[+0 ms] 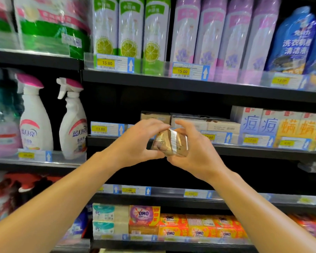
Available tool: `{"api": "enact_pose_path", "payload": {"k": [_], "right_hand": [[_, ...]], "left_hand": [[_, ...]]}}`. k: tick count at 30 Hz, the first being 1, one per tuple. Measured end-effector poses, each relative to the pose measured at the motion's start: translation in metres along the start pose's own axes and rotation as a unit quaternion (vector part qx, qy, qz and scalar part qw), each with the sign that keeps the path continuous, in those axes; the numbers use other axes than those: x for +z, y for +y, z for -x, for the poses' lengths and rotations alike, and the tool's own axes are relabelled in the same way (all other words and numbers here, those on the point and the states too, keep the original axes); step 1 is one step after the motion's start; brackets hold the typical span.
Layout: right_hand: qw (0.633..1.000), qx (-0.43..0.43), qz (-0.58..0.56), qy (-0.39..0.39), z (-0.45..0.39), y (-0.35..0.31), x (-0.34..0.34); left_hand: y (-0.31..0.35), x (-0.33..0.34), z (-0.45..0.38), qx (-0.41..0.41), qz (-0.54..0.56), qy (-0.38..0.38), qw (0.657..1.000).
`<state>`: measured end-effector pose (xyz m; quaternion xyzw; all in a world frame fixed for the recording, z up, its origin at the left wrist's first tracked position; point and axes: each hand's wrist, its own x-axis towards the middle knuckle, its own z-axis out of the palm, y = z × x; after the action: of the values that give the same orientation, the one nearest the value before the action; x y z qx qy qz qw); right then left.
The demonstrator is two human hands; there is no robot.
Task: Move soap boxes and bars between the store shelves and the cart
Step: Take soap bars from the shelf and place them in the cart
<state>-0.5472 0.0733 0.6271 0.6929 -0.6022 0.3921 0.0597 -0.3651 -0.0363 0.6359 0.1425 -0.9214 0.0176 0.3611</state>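
Note:
Both my hands hold one brown soap bar (170, 143) in shiny clear wrap, in front of the middle shelf (244, 150). My left hand (137, 141) grips its left end with fingers curled over the top. From the right, my right hand (193, 150) grips the other end, thumb on top. Behind the hands, on that shelf, lie beige soap boxes (155, 116) and white soap boxes (223, 126). Blue and orange soap boxes (274, 123) stand further right. The cart is out of view.
White spray bottles (35, 121) stand on the left shelf. Tall green and purple packs (171, 30) fill the top shelf. OMO soap packs (171, 225) and several teal packs line the low shelf. Price tags run along every shelf edge.

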Motion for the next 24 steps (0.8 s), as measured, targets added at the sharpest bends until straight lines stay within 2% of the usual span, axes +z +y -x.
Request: {"api": "enact_pose_path", "payload": {"k": [4,7,9,13,16,20,24], "right_hand": [[0.999,-0.009,0.002,0.049,-0.005,-0.004,0.0],[0.996,-0.008,0.021,0.09,-0.004,0.0,0.0],[0.993,-0.002,0.071,0.093,-0.001,0.006,0.004],[0.982,0.0,0.184,0.048,0.007,0.015,0.019],[0.973,0.01,0.229,0.022,0.01,0.019,0.028],[0.971,0.012,0.239,0.023,0.011,0.022,0.036],[0.971,0.011,0.236,0.032,0.01,0.021,0.042]], "left_hand": [[-0.009,-0.006,0.003,-0.019,0.022,0.066,0.997],[-0.015,-0.016,-0.002,-0.071,0.056,0.133,0.987],[-0.018,-0.024,-0.011,-0.124,0.069,0.143,0.979],[-0.028,-0.034,-0.025,-0.201,0.019,0.076,0.977],[-0.034,-0.031,-0.03,-0.241,0.0,0.018,0.97],[-0.039,-0.027,-0.038,-0.271,-0.019,-0.028,0.962],[-0.045,-0.025,-0.045,-0.279,-0.018,-0.032,0.959]]}}
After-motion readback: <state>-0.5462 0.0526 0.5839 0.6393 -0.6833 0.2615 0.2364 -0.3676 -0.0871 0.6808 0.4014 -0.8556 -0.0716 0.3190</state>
